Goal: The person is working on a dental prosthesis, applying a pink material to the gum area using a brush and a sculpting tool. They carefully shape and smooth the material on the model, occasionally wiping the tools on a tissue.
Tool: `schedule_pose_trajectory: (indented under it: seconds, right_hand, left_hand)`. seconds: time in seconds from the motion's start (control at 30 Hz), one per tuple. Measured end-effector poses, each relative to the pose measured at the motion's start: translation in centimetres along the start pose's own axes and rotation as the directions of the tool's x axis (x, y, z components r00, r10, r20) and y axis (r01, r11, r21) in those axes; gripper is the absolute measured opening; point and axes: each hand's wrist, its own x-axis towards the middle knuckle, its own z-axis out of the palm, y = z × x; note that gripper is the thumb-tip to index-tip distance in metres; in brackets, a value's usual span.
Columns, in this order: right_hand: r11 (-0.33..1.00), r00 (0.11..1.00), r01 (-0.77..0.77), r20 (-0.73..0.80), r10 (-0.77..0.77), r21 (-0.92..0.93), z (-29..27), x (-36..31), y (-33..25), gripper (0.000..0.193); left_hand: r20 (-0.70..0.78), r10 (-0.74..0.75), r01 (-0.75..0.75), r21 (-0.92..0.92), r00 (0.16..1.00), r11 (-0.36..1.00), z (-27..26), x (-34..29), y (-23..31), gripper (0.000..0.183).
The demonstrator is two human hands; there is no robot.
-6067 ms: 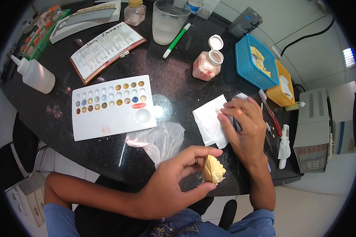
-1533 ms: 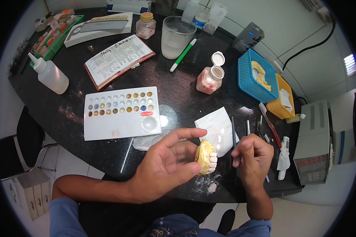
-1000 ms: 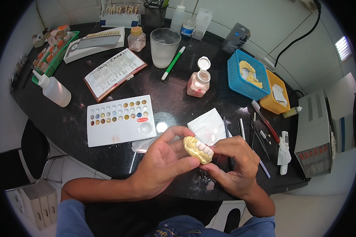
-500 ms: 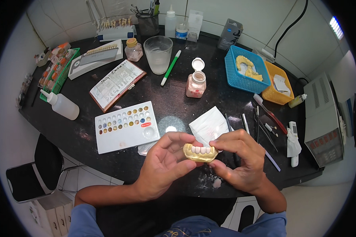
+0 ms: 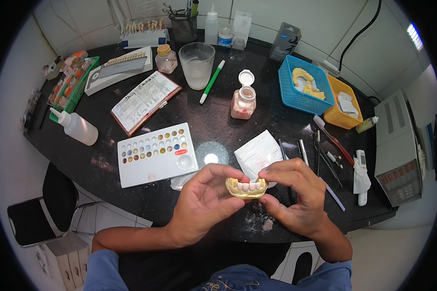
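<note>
Between my two hands is a yellow dental model, an arch with several whitish-pink front teeth along its top. The left end is pinched by the thumb and forefinger of my left hand. On the other end, the thumb and forefinger of my right hand close around the model. Both hands hold it above the front of the black table. A folded white tissue lies just beyond the model, and a white palette with wells of coloured paste is to the left.
An open jar of pink powder stands mid-table, near a green marker and a glass of cloudy water. At right are a blue basket holding yellow models, a red toothbrush and thin tools. A squeeze bottle stands left.
The model has tilted slightly in my fingers, so its teeth look shorter and its top edge shows more. My grip stays much the same, and the view has shifted a little.
</note>
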Motion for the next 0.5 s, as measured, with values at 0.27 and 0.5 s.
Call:
schedule_pose_trajectory:
  seconds: [0.27,0.5]
  right_hand:
    - [0.999,1.0,-0.012,0.016,0.011,0.035,0.2,-0.1,0.0,0.038]
    - [0.981,0.988,0.124,-0.068,-0.136,-0.148,-1.6,0.0,0.5,0.032]
  left_hand:
    - [-0.109,-0.048,0.043,-0.044,0.993,0.998,1.0,0.3,0.4,0.062]
    - [-0.142,-0.106,0.102,-0.031,0.984,0.994,1.8,0.3,0.2,0.074]
